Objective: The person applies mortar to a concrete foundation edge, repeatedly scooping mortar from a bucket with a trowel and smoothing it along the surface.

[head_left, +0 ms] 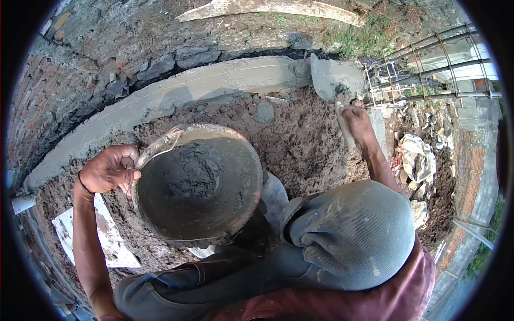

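My left hand (111, 170) grips the rim of a round bucket (251, 208), thumb over the edge. Wet grey mortar (195, 171) lies in the bottom of the bucket, which tilts so that I look into it. On the right, my right hand (357, 124) is closed round the handle of a trowel (323, 77). The trowel's blade rests at the far end of a long curved band of smoothed mortar (214, 85), with a dab of mortar by the blade. My bent knees are below the bucket and the trowel.
Tied steel rebar (436, 67) juts in at the upper right. Loose soil (305, 150) lies between me and the mortar band. A crumpled sack (416, 155) is at the right, a white board (110, 241) at the lower left. A plank (273, 7) lies at the back.
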`<state>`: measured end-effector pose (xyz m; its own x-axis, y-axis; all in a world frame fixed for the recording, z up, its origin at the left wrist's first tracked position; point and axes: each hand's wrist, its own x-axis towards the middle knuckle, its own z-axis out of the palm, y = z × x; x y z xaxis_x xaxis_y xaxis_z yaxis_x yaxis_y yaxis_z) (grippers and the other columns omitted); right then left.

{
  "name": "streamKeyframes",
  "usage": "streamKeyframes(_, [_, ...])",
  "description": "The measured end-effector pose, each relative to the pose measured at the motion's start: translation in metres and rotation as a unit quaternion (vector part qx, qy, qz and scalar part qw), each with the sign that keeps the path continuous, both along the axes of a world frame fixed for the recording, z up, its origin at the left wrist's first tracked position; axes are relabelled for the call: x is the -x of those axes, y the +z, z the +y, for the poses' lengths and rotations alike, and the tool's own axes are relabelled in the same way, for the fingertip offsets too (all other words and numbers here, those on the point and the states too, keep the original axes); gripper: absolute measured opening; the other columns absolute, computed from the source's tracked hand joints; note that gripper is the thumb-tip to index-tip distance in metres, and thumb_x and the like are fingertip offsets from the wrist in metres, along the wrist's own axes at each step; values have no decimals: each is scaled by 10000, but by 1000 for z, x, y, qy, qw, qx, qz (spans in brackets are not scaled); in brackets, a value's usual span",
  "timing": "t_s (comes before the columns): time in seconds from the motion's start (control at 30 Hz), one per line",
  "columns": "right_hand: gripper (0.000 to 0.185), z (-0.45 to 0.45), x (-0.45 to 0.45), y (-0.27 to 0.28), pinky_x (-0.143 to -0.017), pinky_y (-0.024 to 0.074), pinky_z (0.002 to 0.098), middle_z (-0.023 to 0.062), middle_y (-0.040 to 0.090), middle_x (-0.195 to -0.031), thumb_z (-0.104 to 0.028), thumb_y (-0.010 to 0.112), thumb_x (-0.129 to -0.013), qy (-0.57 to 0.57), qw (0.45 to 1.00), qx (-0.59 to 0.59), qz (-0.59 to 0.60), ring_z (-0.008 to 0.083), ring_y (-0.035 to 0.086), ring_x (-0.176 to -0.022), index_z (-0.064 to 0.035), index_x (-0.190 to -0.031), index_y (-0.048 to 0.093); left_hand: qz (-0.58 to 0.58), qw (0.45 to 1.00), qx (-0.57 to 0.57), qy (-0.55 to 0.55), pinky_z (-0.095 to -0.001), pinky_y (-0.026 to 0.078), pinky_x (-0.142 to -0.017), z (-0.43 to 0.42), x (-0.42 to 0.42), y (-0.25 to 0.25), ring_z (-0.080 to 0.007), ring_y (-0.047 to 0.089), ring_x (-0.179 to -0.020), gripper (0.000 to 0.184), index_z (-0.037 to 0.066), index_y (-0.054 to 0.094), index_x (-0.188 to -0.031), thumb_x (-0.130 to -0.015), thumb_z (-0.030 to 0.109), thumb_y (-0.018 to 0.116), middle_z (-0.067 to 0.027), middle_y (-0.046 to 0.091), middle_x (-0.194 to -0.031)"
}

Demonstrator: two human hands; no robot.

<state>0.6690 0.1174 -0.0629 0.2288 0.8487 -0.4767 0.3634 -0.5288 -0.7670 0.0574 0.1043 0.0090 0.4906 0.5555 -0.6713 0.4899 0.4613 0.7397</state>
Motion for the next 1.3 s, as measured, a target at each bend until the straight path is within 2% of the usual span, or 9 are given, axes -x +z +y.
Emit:
streamKeyframes(0.27, [284, 3, 28, -11, -647, 539, 438, 163, 653, -633, -204, 581, -1036, 128, 970, 1, -205, 281, 674, -602, 48, -1023, 712, 16, 1000, -16, -6, -315, 579, -536, -3, 0, 4, -151, 677, -583, 228, 28, 532, -876, -973, 96, 727, -69, 640, -669])
streamKeyframes(0.33, [291, 3, 25, -22, -695, 551, 449, 221, 686, -713, -210, 599, -1024, 258, 892, -57, -366, 326, 700, -697, 56, -1047, 715, 10, 1000, -10, -4, -317, 581, -539, -3, 0, 4, -149, 674, -583, 226, 25, 534, -880, -974, 99, 726, -68, 639, -668])
streamKeyframes(0.47, [288, -6, 23, -24, -722, 557, 453, 280, 703, -813, -215, 611, -1018, 179, 935, -70, -298, 368, 700, -740, 46, -1075, 717, 14, 1000, -13, -4, -322, 586, -545, -2, -2, 6, -143, 663, -581, 220, 18, 542, -891, -975, 103, 727, -67, 636, -667])
streamKeyframes(0.53, [354, -12, 6, -55, -570, 514, 378, 114, 604, -610, -293, 551, -1050, 185, 937, -79, -285, 244, 650, -512, 28, -982, 684, 5, 1000, -15, -8, -321, 586, -545, -1, 3, 0, -140, 662, -581, 222, 19, 542, -890, -974, 104, 729, -65, 636, -668])
streamKeyframes(0.67, [351, -13, 44, -10, -724, 556, 465, 272, 702, -827, -229, 594, -1015, 202, 937, -46, -280, 368, 701, -755, 81, -1149, 694, -13, 1000, -1, 1, -316, 582, -540, -1, 4, -2, -136, 663, -583, 237, 23, 537, -879, -970, 114, 737, -65, 637, -668])
streamKeyframes(1.07, [269, -7, -10, -37, -648, 534, 465, 276, 653, -698, -197, 584, -1013, 176, 896, -122, -389, 389, 681, -653, 52, -972, 677, -5, 1000, 0, -2, -332, 596, -532, 0, 7, -4, -155, 662, -587, 268, 19, 551, -912, -928, 137, 790, -55, 596, -672])
streamKeyframes(1.2, [350, -3, 30, -11, -645, 557, 444, 198, 604, -600, -246, 600, -1023, 43, 992, -2, -122, 331, 680, -601, 83, -919, 657, -19, 1000, 10, -5, -331, 597, -534, 6, 14, -10, -182, 692, -594, 279, 10, 560, -911, -916, 144, 804, -88, 648, -697])
streamKeyframes(1.23, [330, -6, 43, -14, -500, 475, 373, 134, 579, -601, -243, 558, -1038, 64, 994, -7, -90, 203, 598, -513, 40, -885, 635, -14, 999, 14, -31, -320, 598, -544, 10, 14, -3, -172, 698, -591, 265, 11, 582, -919, -926, 165, 797, -96, 676, -702])
streamKeyframes(1.3, [319, -6, 60, -29, -558, 502, 399, 152, 589, -615, -245, 574, -1029, 150, 974, -65, -155, 255, 626, -567, 41, -912, 650, -19, 999, 22, -42, -291, 579, -532, 18, 16, -1, -168, 713, -594, 282, 5, 643, -950, -927, 235, 805, -122, 726, -733])
